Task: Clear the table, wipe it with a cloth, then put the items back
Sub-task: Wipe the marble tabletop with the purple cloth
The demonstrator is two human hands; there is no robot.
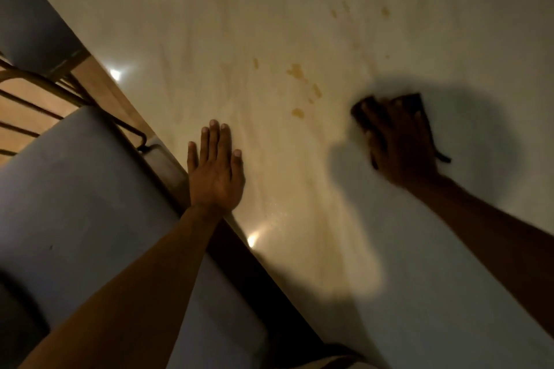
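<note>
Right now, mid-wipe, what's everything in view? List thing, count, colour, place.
table: one, pale glossy top, fills most of the view
stains: several, yellowish-brown, mid-table and farther back
cloth: one, dark, under the right hand
chairs: two, grey seats, along the table's left edge
floor: wood-toned, far left
left hand: flat on the table near its edge
right hand: presses the cloth onto the table

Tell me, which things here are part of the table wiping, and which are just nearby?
Part of the job:
- table, pale and glossy
- dark cloth, under the right hand
- yellowish stains beside the cloth
- left hand, flat near the table edge

Just nearby:
- grey cushioned chair against the table
- second chair farther along
</note>
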